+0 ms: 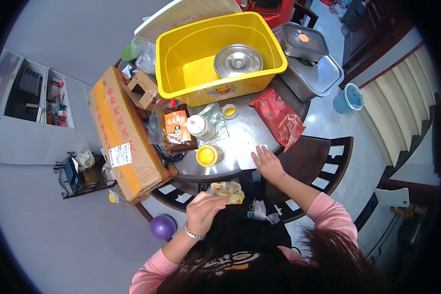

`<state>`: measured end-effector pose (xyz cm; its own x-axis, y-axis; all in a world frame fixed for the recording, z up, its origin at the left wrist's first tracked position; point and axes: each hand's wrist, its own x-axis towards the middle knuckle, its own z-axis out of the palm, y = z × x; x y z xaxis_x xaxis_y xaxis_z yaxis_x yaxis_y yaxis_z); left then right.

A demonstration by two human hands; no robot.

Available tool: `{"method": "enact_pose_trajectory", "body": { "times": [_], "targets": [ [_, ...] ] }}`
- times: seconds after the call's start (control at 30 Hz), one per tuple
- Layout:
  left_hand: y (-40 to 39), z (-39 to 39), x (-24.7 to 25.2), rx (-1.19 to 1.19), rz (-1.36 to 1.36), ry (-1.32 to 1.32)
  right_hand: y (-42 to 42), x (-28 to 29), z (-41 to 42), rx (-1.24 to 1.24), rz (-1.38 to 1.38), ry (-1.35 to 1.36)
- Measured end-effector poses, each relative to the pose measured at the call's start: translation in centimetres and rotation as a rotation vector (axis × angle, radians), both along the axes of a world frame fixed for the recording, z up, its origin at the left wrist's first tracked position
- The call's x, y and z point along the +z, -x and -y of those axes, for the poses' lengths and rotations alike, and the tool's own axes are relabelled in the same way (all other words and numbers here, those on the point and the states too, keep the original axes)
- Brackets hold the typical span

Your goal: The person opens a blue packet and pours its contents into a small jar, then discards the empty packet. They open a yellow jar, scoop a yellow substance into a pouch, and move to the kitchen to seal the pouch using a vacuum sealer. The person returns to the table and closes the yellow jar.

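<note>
My right hand [267, 163] rests on the right part of a white sheet [244, 157] at the table's near edge, with its fingers apart. My left hand [204, 211], with a beaded bracelet at the wrist, is raised in front of the table's edge; its fingers are together and nothing shows in it. A yellow-topped jar [208, 156] stands left of the sheet. Behind that jar is a white-capped clear bottle [200, 126], beside a round lid with a yellow centre [229, 111]. A red plastic packet [279, 117] lies behind my right hand.
A yellow plastic tub [220, 86] holding a round steel lid [238, 61] stands at the back. Steel containers [308, 77] are at the right, a long cardboard box [121, 136] at the left. A bagged pack of brown sauce [176, 126] lies beside the box. Wooden chairs [301, 158] border the table.
</note>
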<state>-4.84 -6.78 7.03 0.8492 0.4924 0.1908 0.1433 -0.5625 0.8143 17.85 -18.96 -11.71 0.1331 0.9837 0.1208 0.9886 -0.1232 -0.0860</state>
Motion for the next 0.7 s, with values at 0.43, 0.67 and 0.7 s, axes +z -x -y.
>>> {"method": "enact_pose_trajectory", "body": {
  "times": [0.43, 0.67, 0.7],
  "targets": [
    [-8.6, 0.4, -10.6, 0.239, -0.169, 0.467, -5.8, 6.1, 4.7, -0.695, -1.011, -0.212],
    [-14.3, -1.1, -13.5, 0.227, -0.272, 0.258, -6.4, 6.5, 6.1, -0.671, -1.154, -0.363],
    [-14.8, -1.5, -13.8, 0.213, -0.279, 0.29, -6.5, 6.6, 6.2, -0.673, -1.213, -0.364]
  ]
}}
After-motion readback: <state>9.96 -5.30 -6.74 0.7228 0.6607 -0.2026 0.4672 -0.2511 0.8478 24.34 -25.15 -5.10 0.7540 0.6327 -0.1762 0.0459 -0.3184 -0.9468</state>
